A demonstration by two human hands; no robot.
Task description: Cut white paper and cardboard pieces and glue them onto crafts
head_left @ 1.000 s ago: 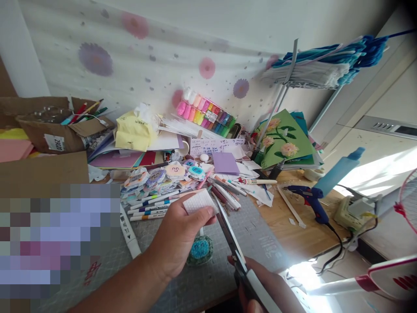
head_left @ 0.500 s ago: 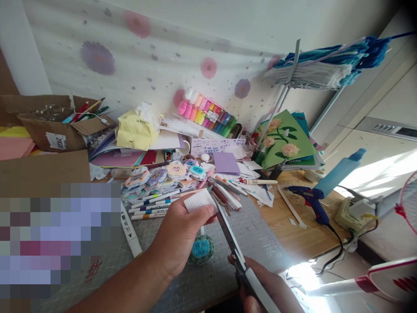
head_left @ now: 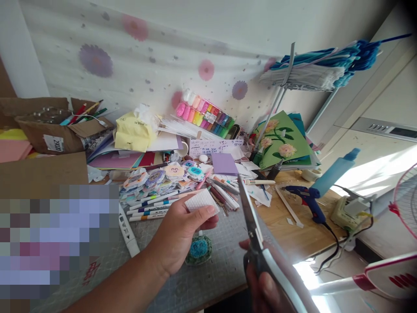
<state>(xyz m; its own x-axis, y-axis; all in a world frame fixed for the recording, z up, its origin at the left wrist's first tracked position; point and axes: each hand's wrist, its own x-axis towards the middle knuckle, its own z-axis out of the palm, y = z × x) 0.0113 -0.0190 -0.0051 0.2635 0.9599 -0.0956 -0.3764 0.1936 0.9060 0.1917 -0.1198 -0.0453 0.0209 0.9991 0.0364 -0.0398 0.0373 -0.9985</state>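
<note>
My left hand (head_left: 177, 237) pinches a small white textured foam piece (head_left: 202, 202) between thumb and fingers, above the grey cutting mat (head_left: 208, 269). My right hand (head_left: 265, 282) grips a pair of scissors (head_left: 252, 228) by the white handle at the bottom edge. The blades are together and point up, a short way to the right of the white piece and apart from it. A round blue and green crocheted piece (head_left: 198, 249) lies on the mat under my left hand.
Markers and pens (head_left: 156, 206) lie in a heap beyond my hands. A blue glue gun (head_left: 308, 202) sits right on the wooden table, with a power strip (head_left: 350, 211). Cardboard boxes (head_left: 52, 126) stand back left, a clay set (head_left: 205, 114) against the wall.
The scissors have come away from the white piece, swinging to the right and more upright. My left hand has stayed nearly in place with the piece.
</note>
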